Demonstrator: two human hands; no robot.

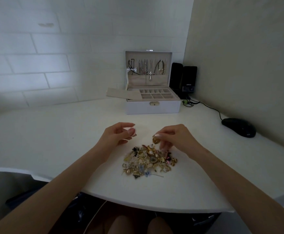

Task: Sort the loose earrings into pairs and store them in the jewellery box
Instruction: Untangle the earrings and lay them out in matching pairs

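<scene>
On a white worktop (53, 141), the left hand (116, 134) pinched a sparkly earring (133, 132), the right hand (173, 136) what looked like a gold earring (155, 140), above a pile of earrings (149, 160); an open jewellery box (153, 105) stood beyond.

text: white logo on black speaker (189, 78) | too blurred to read

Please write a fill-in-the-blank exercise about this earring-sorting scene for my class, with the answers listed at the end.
1. Necklaces hang inside the raised ____ of the jewellery box.
2. The left hand holds a silvery earring; the right hand pinches a second earring, coloured ____.
3. The black mouse lies to the ____ of the jewellery box.

Missing words: lid; gold; right.
</scene>
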